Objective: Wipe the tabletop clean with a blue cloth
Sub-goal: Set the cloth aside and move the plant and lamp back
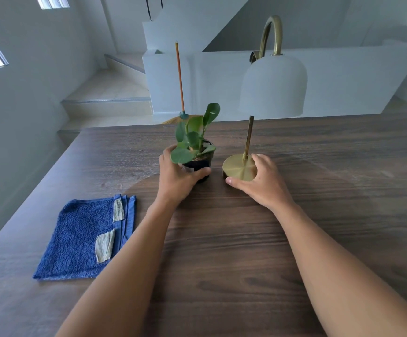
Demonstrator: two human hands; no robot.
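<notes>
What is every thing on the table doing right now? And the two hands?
blue cloth: folded, lying flat on the tabletop, untouched.
potted plant: upright, gripped around its pot.
lamp: upright, unlit as far as I can tell, held at its brass base.
left hand: curled round the plant pot.
right hand: holding the lamp base.
tabletop: not yet wiped.

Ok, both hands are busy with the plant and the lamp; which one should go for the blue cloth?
Left. The blue cloth lies on the left side of the tabletop, beside the left forearm. The left hand grips the plant pot; the right hand, on the lamp base, would have to cross over.
</notes>
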